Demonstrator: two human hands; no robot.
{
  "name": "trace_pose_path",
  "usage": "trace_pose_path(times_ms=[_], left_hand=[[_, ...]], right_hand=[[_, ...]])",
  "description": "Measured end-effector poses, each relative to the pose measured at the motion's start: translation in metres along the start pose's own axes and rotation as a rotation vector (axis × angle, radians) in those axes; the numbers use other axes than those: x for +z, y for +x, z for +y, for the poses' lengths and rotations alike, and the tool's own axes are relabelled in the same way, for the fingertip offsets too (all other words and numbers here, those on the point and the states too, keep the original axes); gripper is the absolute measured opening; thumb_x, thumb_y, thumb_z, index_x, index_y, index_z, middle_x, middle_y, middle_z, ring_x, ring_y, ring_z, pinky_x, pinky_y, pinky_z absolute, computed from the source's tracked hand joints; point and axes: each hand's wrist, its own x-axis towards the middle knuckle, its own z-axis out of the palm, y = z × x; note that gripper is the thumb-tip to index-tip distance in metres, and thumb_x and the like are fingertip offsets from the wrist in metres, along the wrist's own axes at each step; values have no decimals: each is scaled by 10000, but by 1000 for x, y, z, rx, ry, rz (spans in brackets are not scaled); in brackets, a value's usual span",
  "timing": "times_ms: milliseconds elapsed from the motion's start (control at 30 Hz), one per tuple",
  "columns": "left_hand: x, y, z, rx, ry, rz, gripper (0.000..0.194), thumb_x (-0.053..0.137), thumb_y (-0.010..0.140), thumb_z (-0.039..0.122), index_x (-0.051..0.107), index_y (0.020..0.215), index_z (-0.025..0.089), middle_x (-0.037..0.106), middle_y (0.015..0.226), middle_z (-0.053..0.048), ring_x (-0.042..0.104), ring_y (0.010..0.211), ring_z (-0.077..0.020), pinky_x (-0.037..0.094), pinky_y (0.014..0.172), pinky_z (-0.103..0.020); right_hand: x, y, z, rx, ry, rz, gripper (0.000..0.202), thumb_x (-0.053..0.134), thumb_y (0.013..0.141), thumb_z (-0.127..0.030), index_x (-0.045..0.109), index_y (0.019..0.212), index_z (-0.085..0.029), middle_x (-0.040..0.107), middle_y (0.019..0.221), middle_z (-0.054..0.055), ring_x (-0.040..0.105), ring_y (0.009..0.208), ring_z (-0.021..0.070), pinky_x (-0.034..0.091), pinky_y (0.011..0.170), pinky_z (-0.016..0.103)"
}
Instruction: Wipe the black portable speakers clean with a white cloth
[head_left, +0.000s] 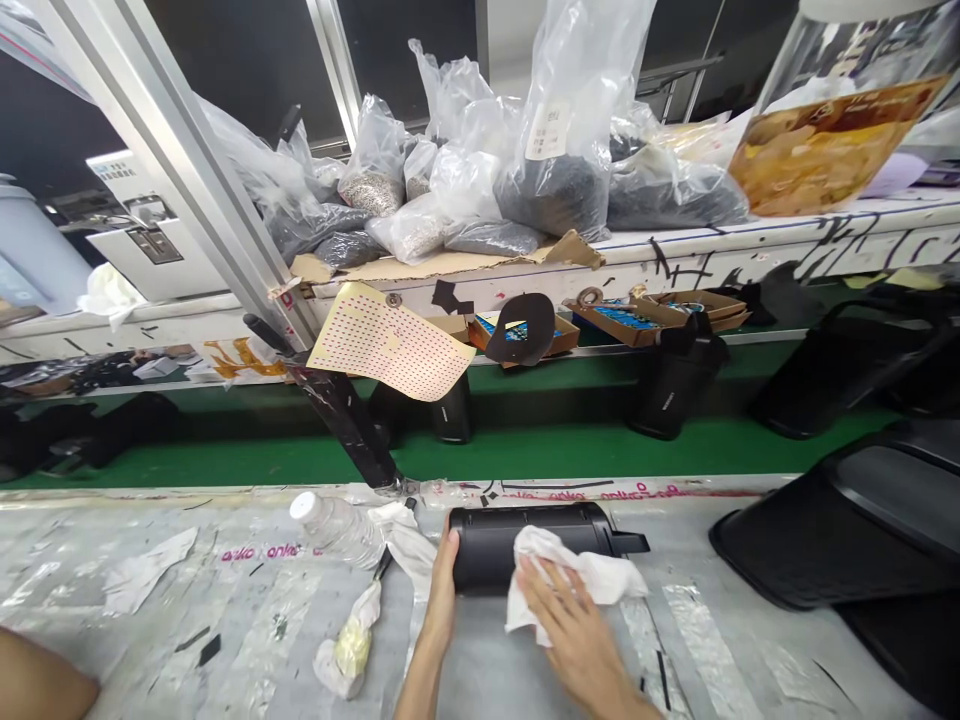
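A black cylindrical speaker [487, 545] lies on its side on the worktable, with a short strap or tab [630, 543] sticking out at its right end. My left hand [444, 585] is closed against the speaker's left end and steadies it; part of the thumb side shows. With fingers fairly flat, my right hand [559, 610] presses a crumpled white cloth [611, 577] onto the front right of the speaker. Left of the speaker are a clear plastic bottle [341, 530] with a white cap, another white cloth [409, 535] and a tool wrapped in whitish cloth [351, 640].
Large black speakers [840, 520] stand on the right. Behind the table runs a green conveyor belt [555, 450] carrying more black speakers [670, 390]. A shelf above holds bags of small parts [555, 190]. A dotted yellow sheet [390, 345] hangs near a black post [345, 420].
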Motion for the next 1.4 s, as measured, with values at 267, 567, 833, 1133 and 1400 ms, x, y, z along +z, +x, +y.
trace_pose_path(times_ms=[267,567,833,1133,1400], left_hand=[[-2,-1,2,129,-40,-54,510,549,884,414,534,1353,213,575,1391,9,292,1431,-168,228,1171,-240],[1,-4,3,114,-43,-54,610,566,858,500,500,1377,186,485,1471,-60,296,1433,-222,231,1178,-325],[4,-5,10,98,-66,-52,583,595,851,480,519,1363,213,517,1446,-31,261,1447,-211,187,1190,-335],[2,0,6,122,-125,-59,525,628,846,442,573,1293,171,552,1409,-104,383,1390,-255,242,1178,-459],[3,-2,4,111,-142,-57,497,586,875,445,551,1306,200,484,1470,-89,402,1378,-257,247,1169,-506]], right_hand=[[-25,-28,41,155,-265,-28,727,424,865,-135,161,1541,-183,438,1476,101,307,1390,315,278,1067,508],[-1,29,-13,404,-192,-40,571,474,784,-155,460,1354,-129,287,1541,165,160,1442,334,205,1111,563],[1,58,-10,570,-233,-213,613,522,805,-325,478,1406,-210,282,1553,142,185,1434,349,191,1109,564],[-3,65,-11,651,-194,-308,605,496,799,-344,494,1390,-216,300,1549,100,183,1438,324,156,1122,558],[-5,63,-12,638,-190,-321,601,475,816,-375,485,1398,-226,296,1553,73,163,1443,317,140,1127,555]])
